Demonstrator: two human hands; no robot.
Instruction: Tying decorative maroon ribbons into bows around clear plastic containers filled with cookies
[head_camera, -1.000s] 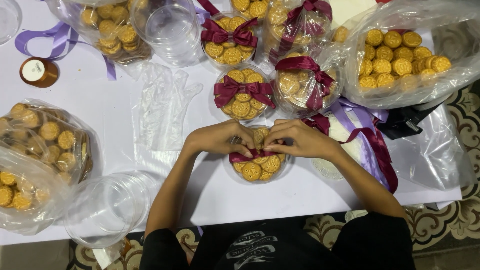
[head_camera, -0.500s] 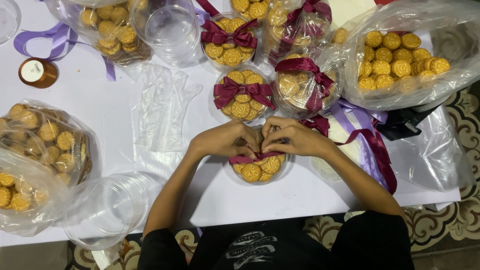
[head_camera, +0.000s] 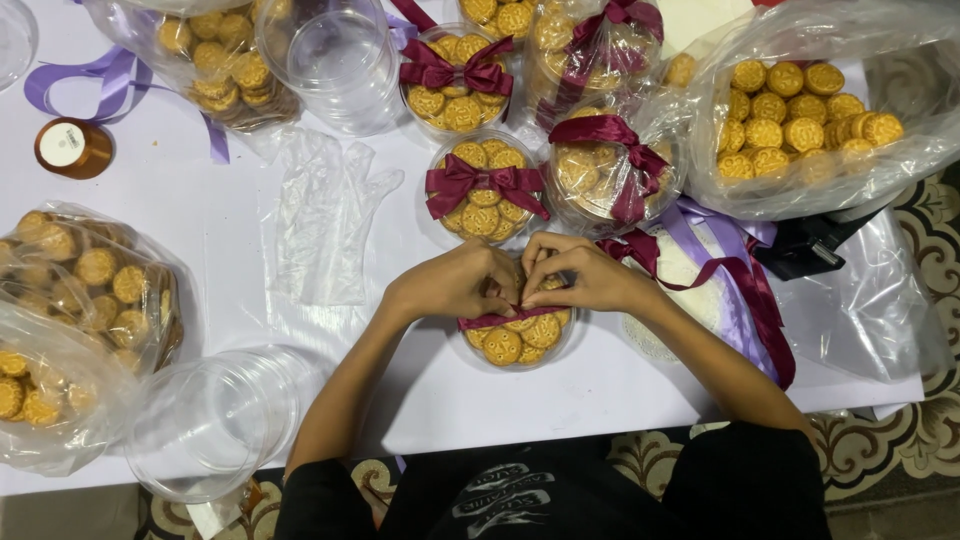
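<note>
A round clear tub of golden cookies (head_camera: 518, 338) sits on the white table (head_camera: 450, 390) close to me. A maroon ribbon (head_camera: 495, 319) lies across its lid. My left hand (head_camera: 455, 283) and my right hand (head_camera: 580, 275) meet over the tub, fingertips pinched together on the ribbon at the middle of the lid. The hands hide the far half of the tub.
Three tubs with tied maroon bows (head_camera: 482, 188) stand beyond. Open bags of cookies lie at right (head_camera: 800, 110), left (head_camera: 80, 300) and top left. Clear plastic gloves (head_camera: 325, 215), empty clear tubs (head_camera: 215, 420), a tape roll (head_camera: 72, 147), and loose purple and maroon ribbons (head_camera: 735, 275) surround me.
Both hands stay over the tub; the fingers have drawn closer together on the ribbon at the lid's middle. Nothing else on the table has moved.
</note>
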